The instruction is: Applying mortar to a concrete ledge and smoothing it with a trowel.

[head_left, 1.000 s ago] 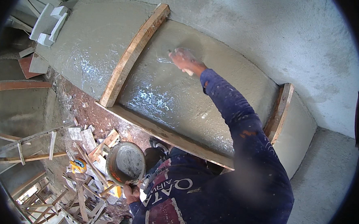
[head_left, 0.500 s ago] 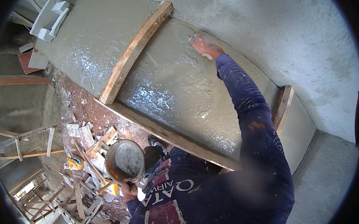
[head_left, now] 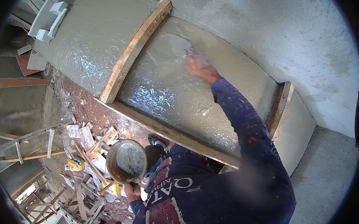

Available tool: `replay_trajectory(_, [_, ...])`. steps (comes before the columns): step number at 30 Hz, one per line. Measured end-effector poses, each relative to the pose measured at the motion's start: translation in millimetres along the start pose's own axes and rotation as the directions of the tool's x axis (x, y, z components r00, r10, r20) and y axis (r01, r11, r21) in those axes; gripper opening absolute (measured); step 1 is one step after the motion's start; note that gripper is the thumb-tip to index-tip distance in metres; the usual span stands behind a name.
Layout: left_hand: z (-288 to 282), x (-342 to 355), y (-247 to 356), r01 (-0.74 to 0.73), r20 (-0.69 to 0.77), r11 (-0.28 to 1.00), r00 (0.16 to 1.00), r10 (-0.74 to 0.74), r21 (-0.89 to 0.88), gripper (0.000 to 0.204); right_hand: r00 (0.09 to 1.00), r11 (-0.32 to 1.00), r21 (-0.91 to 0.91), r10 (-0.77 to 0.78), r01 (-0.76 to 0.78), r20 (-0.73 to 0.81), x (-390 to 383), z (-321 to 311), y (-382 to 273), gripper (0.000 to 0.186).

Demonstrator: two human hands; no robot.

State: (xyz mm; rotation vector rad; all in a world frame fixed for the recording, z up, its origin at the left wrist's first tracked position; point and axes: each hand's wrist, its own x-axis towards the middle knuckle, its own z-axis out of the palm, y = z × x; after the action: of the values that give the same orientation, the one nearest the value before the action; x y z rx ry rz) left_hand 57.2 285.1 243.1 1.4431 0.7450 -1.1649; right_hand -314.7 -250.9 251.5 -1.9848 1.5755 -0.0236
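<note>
Far left, a white frame-like piece [head_left: 40, 17] is resting beside a smooth grey slab, and scrap timber [head_left: 105, 139] is cluttering the ground by the bucket [head_left: 112, 167] — probably awkward footing. That round bucket is sitting tilted near the person's legs, the left hand [head_left: 132, 191] curling its fingers over the near rim. With grey mix inside, it is likely weighing heavy and wanting a firm rim hold. Moving right, a timber strip [head_left: 136, 53] is walling off the wet cement [head_left: 229, 82], which is looking soft, slick and easily marked. Over it the right hand [head_left: 200, 66] is bunching its fingers; a dark bit is showing at the tips — the grip itself is too unclear to tell. Farther right, a second strip [head_left: 281, 111] is standing as the other barrier.
</note>
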Motion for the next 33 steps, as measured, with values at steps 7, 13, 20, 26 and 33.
replay_trajectory(7, [12, -3, 4, -0.062, 0.006, 0.998, 0.998, 0.062, 0.033, 0.012, 0.934, 0.938, 0.022, 0.347, -0.347, -0.090, -44, -30, 21, 0.052])
replay_trajectory(13, [-7, 10, 9, -0.033, 0.045, 0.999, 0.998, 0.032, 0.034, 0.012, 0.978, 1.000, 0.009, 0.019, -0.018, -0.209, 8, -6, 7, 0.054])
replay_trajectory(20, [18, -10, 7, -0.043, -0.023, 0.993, 0.999, 0.045, 0.106, 0.011, 0.944, 0.929, 0.329, 0.251, -0.172, -0.216, 12, -31, 37, 0.050])
replay_trajectory(26, [2, 8, 11, -0.054, 0.041, 0.996, 0.998, 0.051, 0.069, 0.013, 0.900, 0.876, 0.271, 0.431, -0.400, -0.065, -30, -22, 85, 0.048])
replay_trajectory(33, [1, 11, 11, -0.040, -0.008, 0.998, 0.999, 0.040, 0.058, 0.017, 0.987, 0.957, 0.244, 0.144, -0.158, 0.074, -86, -8, 17, 0.071])
